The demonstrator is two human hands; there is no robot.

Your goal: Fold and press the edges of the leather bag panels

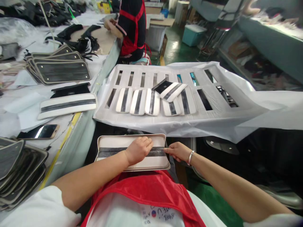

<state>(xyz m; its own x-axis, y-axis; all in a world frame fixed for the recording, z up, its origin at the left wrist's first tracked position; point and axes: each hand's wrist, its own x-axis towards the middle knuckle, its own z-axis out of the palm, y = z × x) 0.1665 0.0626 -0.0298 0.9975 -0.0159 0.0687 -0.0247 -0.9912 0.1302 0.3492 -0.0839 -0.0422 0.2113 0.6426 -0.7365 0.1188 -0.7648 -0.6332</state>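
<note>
A cream rectangular panel (132, 164) with a raised rim and a dark grey stripe rests on my lap, over the red apron. My left hand (139, 149) lies on top of it, right of its middle, fingers curled down on the stripe; whatever is under them is hidden. At the panel's right end, my right hand (177, 151), with a bracelet at the wrist, pinches the edge where the stripe ends. Beyond the panel, several smaller cream pieces with dark stripes (137, 102) lie on a white slotted board (146, 69).
On the left table (71, 121) are a striped cream panel (67, 105), a phone (39, 131), a stack of dark framed panels (21, 170) and another stack (63, 71) behind. A person in a red apron (133, 28) stands past the table. A blue box (193, 34) sits farther back.
</note>
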